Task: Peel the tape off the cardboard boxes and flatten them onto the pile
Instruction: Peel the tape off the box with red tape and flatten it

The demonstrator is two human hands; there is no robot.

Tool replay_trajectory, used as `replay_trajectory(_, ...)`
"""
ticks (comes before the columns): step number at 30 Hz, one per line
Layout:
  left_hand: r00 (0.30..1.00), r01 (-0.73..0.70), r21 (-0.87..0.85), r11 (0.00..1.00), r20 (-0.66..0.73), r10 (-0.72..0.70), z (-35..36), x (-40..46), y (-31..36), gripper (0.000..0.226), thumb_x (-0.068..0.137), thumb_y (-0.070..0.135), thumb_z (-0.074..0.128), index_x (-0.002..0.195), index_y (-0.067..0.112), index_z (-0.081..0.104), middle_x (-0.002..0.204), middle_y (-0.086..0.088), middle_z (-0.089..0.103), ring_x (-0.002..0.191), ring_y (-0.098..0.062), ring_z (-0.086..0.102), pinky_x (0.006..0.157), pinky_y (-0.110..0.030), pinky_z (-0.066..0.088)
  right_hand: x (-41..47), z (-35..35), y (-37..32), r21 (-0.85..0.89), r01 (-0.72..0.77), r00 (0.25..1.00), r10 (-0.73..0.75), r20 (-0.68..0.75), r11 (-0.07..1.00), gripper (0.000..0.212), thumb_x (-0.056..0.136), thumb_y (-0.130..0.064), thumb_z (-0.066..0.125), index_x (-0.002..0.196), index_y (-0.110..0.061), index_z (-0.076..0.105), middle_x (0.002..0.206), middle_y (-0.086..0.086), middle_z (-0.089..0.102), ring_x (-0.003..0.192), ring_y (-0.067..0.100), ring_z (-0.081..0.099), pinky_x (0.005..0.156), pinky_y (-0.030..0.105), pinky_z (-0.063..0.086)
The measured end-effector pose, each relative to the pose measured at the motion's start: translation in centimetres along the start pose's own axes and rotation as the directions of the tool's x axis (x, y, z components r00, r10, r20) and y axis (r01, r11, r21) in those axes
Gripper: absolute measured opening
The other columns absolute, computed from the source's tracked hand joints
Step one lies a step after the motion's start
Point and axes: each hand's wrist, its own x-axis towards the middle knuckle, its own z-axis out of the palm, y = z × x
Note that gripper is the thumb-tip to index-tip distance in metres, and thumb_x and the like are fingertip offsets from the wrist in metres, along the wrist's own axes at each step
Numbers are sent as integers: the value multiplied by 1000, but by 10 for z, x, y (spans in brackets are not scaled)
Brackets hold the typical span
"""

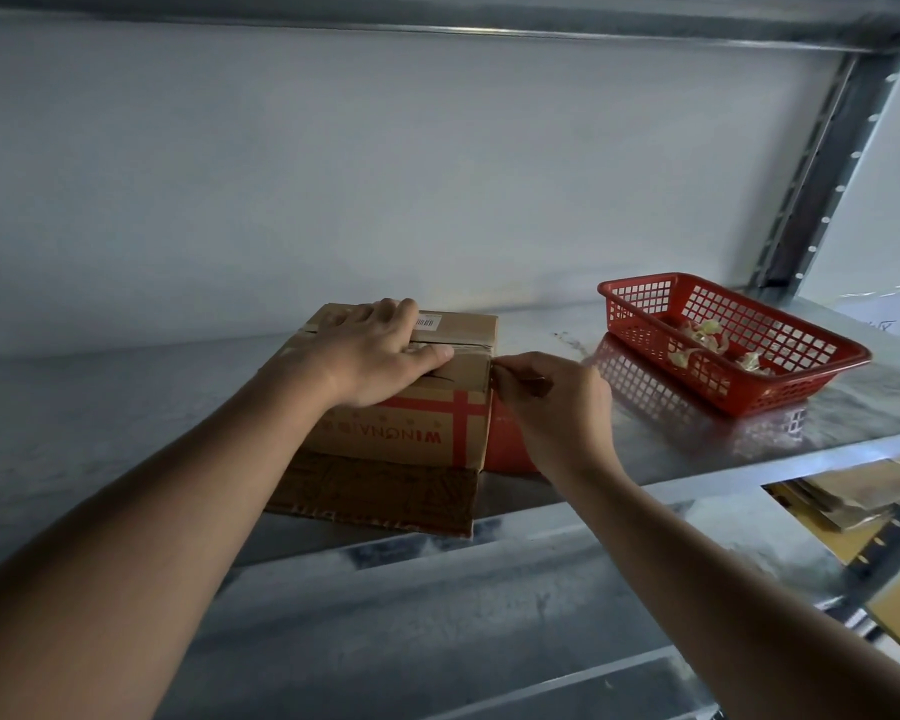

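Note:
A brown cardboard box (pixel 427 423) with red stripes and upside-down red lettering stands on a metal shelf (pixel 126 407). It sits on top of a flattened piece of cardboard (pixel 375 498). My left hand (pixel 380 350) lies flat on the box's top, fingers spread, thumb along the taped seam. My right hand (pixel 552 397) is at the box's upper right corner, its fingertips pinching the end of the clear tape (pixel 468 349) there. A barcode label (pixel 427 321) is stuck on the top by my left fingers.
A red plastic basket (pixel 801 387) stands on the shelf to the right, holding crumpled wads of used tape (pixel 702 335). A grey upright post (pixel 822 168) rises at the far right. Below the shelf at right lie flattened cardboard sheets (pixel 853 501). A white wall is behind.

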Motion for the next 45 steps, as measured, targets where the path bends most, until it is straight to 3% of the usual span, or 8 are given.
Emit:
replay_trajectory(5,1000,7,18,1000,-2,-7,0,1,0,49,94,80,20,108,35,30,133,4,46,130,-23,40,107,-47,26,6,4,1,-72,27,999,-29,-35,997,11,87,-18,76,86,-28,82,66,-26,65,79,-9,66,64,6,46)
replay_trajectory(9,1000,-6,22,1000,-17,6,0,0,-1,52,94,81,20,111,34,33,130,4,47,121,-21,42,107,-46,27,16,-5,10,-112,-1,1000,3,19,994,8,84,-16,76,83,-23,80,74,-11,74,69,5,69,69,35,60)
replay_trajectory(16,1000,-7,-6,1000,-23,7,2,3,-3,54,94,82,21,112,33,34,121,8,41,110,-15,33,95,-40,26,10,-15,13,186,-111,974,69,217,976,16,91,-18,78,90,-34,80,83,-11,79,77,10,77,77,47,65)
replay_trajectory(25,1000,4,9,1000,-22,-3,2,2,0,54,95,79,22,118,32,35,131,4,45,122,-22,41,98,-42,27,3,-2,4,79,-70,997,67,43,994,14,91,-16,76,91,-29,82,77,-20,75,75,-2,72,71,30,63)
replay_trajectory(28,1000,12,11,1000,-28,-11,1,1,2,53,95,79,22,118,32,35,134,2,46,123,-23,40,95,-41,24,4,-1,0,-11,-20,1000,20,2,1000,10,87,-19,78,87,-28,82,66,-27,66,73,-9,68,64,14,56)
replay_trajectory(37,999,-4,20,1000,-38,5,-2,-1,1,51,95,78,23,110,31,36,117,5,44,107,-17,35,98,-45,29,27,-15,0,-355,312,947,-260,187,881,8,86,-17,77,87,-10,74,83,3,73,72,22,69,67,41,59)
replay_trajectory(40,999,-10,26,1000,-46,12,-1,0,-1,51,95,79,22,112,33,35,117,7,42,106,-17,36,96,-44,29,27,-15,5,-311,324,945,-292,145,893,4,86,-12,76,89,-10,74,85,3,74,73,22,70,68,41,60)
replay_trajectory(45,999,-1,6,1000,-34,1,2,3,-1,51,95,79,23,110,32,34,124,4,46,107,-16,35,101,-46,29,12,-9,13,-50,136,986,-130,106,989,24,91,-25,75,115,-23,74,99,-14,77,89,-2,72,74,17,60)
